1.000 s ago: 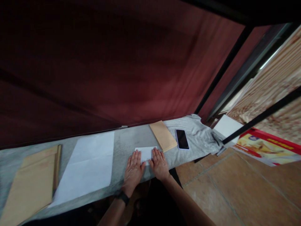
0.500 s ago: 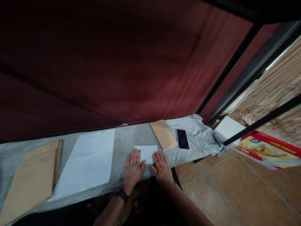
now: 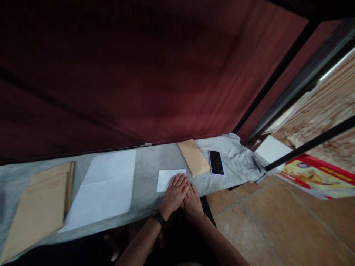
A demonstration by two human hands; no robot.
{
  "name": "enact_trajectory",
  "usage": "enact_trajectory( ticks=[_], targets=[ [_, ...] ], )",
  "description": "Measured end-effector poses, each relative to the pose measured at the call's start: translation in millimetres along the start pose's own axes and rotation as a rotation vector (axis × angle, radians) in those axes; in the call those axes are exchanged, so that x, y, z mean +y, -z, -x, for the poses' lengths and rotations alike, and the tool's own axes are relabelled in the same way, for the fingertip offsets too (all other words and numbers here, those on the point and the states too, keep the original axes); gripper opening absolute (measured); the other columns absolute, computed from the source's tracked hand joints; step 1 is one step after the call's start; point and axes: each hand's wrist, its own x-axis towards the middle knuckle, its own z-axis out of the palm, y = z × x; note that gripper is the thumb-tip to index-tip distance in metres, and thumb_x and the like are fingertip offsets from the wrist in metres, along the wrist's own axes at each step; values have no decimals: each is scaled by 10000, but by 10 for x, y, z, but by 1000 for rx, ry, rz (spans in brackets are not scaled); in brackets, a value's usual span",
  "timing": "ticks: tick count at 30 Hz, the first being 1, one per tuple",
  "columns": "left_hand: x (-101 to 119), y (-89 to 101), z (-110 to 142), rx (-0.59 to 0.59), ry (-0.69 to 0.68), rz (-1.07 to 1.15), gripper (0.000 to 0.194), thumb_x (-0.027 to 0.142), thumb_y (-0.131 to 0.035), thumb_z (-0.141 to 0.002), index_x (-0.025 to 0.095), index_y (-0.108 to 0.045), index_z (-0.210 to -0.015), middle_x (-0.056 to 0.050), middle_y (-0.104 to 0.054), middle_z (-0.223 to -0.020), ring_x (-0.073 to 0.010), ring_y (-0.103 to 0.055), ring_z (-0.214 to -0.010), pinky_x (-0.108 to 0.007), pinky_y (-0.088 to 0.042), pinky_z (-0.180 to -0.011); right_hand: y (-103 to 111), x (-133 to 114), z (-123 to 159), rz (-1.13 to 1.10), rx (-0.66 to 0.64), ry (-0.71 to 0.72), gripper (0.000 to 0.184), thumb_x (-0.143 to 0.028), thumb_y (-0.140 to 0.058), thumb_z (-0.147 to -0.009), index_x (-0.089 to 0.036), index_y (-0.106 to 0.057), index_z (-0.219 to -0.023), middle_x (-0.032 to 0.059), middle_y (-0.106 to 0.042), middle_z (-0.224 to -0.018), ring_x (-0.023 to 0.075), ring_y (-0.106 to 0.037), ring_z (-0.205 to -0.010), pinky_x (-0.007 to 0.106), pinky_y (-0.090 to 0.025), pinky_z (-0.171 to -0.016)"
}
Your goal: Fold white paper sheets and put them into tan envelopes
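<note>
A small white folded paper (image 3: 165, 180) lies flat on the grey cloth in front of me. My left hand (image 3: 174, 193), with a dark band at the wrist, rests flat across the paper's right part, fingers stretched out. Close against it, my right hand (image 3: 192, 201) lies flat at the paper's right edge, its fingers extended and partly under the left hand's fingertips. The paper's right side is hidden beneath the hands. Just beyond is a tan envelope (image 3: 194, 157), and right of that a phone (image 3: 216, 163) lies screen up.
The grey cloth (image 3: 148, 162) covers a narrow bench along a dark red curtain (image 3: 155, 92). Large white sheets (image 3: 107, 188) and a stack of brown envelopes (image 3: 41, 207) lie at the left. Black poles, a white box (image 3: 273, 149) and a red-yellow carton (image 3: 318, 175) stand at the right.
My left hand has slid right across the white paper, from its left edge to beside my right hand. The right hand has shifted only slightly.
</note>
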Motion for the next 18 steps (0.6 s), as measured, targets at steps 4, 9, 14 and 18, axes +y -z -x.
enact_trajectory(
  ticks=[4,9,14,18],
  targets=[
    [-112,-14,-105,-42,-41,30,450,312,-318,-1043,206,-502,-1440,-56,-468,-1534,-195,-365,-1453,-448,-274,-1214,29,1,-15,-43,8,-15,483,-364,-521,-993,-154,-527,-1427,131,-584,-1409,267,-461,-1372,465,-282,-1205],
    [-489,67,117,3,66,-62,498,315,-370,-1012,194,-445,-1488,-78,-426,-1558,-234,-321,-1478,-474,-234,-1224,154,-20,-56,-58,-2,-50,514,-358,-483,-1011,-188,-438,-1494,120,-433,-1547,264,-430,-1403,461,-319,-1180],
    [-685,127,376,56,239,-130,557,347,-352,-996,125,-415,-1502,-128,-423,-1552,-266,-321,-1477,-494,-254,-1209,154,-36,-73,-63,16,-53,537,-360,-514,-994,-189,-433,-1496,128,-425,-1549,275,-432,-1403,475,-324,-1178],
    [-681,121,425,84,300,-103,566,367,-371,-984,99,-444,-1477,-168,-414,-1550,-290,-345,-1464,-507,-258,-1204,87,-75,-159,-96,63,-81,488,-366,-536,-980,-168,-524,-1426,140,-525,-1471,287,-459,-1381,513,-299,-1190]
  ],
)
